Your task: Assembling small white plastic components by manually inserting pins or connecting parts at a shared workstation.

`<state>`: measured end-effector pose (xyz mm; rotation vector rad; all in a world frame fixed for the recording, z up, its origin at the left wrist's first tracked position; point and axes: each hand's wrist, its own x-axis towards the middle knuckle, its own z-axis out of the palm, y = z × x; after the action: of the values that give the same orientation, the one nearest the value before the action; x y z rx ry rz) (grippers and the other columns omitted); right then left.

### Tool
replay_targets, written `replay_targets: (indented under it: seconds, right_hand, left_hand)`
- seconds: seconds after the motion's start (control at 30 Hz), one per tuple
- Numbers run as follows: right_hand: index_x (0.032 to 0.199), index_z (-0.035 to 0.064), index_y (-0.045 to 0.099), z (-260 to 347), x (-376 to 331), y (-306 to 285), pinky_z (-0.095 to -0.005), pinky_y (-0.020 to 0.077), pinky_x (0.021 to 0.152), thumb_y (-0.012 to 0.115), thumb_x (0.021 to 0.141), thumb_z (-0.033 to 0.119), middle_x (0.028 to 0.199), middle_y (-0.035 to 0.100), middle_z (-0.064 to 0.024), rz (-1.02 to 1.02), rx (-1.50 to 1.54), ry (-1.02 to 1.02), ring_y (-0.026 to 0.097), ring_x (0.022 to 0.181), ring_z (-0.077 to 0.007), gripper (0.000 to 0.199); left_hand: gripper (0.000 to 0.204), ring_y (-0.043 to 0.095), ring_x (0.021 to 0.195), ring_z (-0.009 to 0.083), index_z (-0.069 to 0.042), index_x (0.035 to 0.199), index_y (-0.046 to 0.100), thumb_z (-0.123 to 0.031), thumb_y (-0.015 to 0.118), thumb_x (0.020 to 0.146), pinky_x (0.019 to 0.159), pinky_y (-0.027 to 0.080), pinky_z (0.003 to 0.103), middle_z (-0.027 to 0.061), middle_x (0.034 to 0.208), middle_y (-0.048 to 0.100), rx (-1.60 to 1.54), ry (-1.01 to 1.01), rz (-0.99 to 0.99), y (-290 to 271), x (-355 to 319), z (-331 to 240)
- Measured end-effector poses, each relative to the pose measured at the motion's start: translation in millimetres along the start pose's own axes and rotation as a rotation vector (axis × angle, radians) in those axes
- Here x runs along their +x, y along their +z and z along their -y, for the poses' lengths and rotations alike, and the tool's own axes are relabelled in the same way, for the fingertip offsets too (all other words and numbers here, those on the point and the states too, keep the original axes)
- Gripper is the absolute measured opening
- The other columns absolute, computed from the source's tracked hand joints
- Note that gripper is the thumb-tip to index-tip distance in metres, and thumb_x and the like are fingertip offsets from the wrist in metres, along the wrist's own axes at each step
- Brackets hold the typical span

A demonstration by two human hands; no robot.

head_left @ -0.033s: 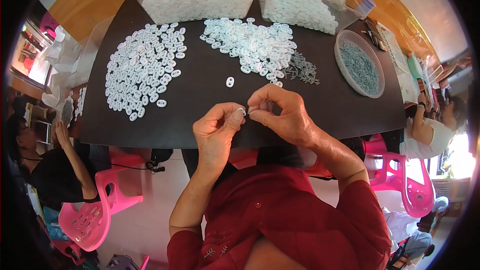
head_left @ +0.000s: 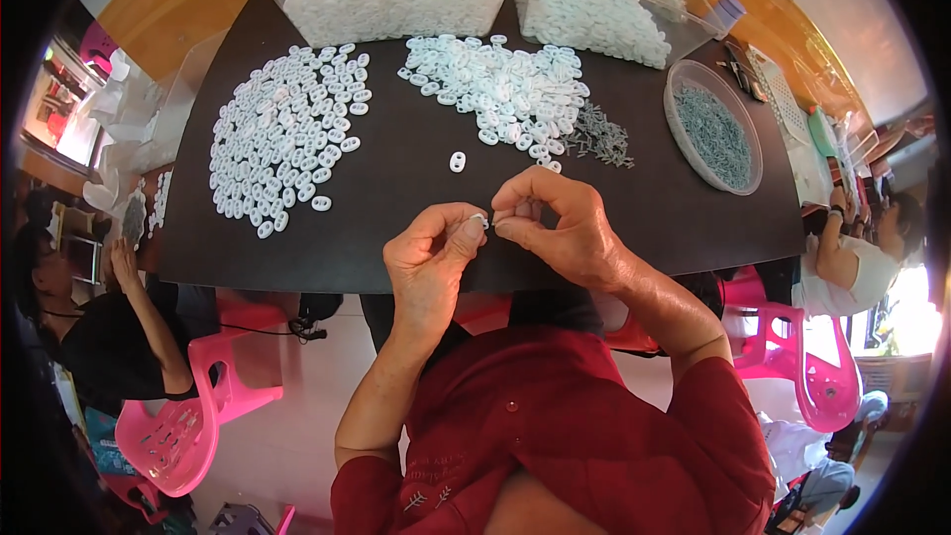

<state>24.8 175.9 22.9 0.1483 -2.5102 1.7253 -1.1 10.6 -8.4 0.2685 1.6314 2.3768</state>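
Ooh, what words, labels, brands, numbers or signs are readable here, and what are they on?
None can be read clearly enough to quote.
Red shirt: small stitched lettering above a pale leaf-like motif; too small and blurred.
White piece in the left hand: no lettering that I can make out.

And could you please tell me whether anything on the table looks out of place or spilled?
One white two-hole oval piece lies alone, apart from the left white pile and the right white pile. Small grey screw-like pieces lie loose against the latter, outside the round tub, perhaps deliberately. No damage is obvious.
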Motion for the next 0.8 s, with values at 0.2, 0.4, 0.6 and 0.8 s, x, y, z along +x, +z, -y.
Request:
replay_targets:
  seconds: [0.2,0.4,0.6,0.8]
  right_hand:
    - [0.091,0.001,0.062,1.3,0.5,3.3,-0.0237,0.0446,0.064,0.068,0.077,-0.001,0.08,0.062,-0.0018,-0.017,-0.06,-0.055,0.052,0.07,-0.0075,0.016]
    - [0.091,0.0011,0.062,0.1,1.2,5.6,-0.024,0.045,0.064,0.068,0.076,-0.001,0.079,0.061,-0.0024,-0.003,-0.128,-0.101,0.053,0.069,-0.0086,0.016]
    - [0.089,0.0014,0.062,-1.2,1.2,6.8,-0.0242,0.0451,0.063,0.069,0.076,-0.001,0.078,0.061,-0.0024,-0.004,-0.159,-0.122,0.054,0.069,-0.0089,0.015]
    - [0.088,0.0019,0.062,-2.0,-0.3,8.8,-0.0243,0.0449,0.062,0.069,0.075,0.0,0.076,0.06,-0.0021,-0.007,-0.156,-0.105,0.053,0.068,-0.0088,0.014]
  left_hand:
    - [0.013,0.053,0.07,0.007,0.003,0.092,0.065,-0.008,0.066,0.086,0.063,0.042,0.018,0.0021,0.077,0.06,0.031,0.015,0.024,-3.0,-4.0,0.8]
    - [0.012,0.051,0.074,0.006,0.005,0.092,0.064,-0.006,0.065,0.087,0.067,0.042,0.018,0.0017,0.082,0.059,0.183,0.056,0.038,-7.8,-6.3,2.7]
    - [0.007,0.046,0.06,0.0082,0.002,0.087,0.063,-0.004,0.065,0.086,0.053,0.039,0.023,0.0022,0.071,0.054,0.363,0.235,0.005,-4.1,-5.4,4.1]
    - [0.003,0.048,0.058,0.0121,0.002,0.084,0.063,-0.001,0.065,0.084,0.052,0.039,0.026,0.0047,0.068,0.054,0.477,0.307,0.003,-3.8,-5.7,4.9]
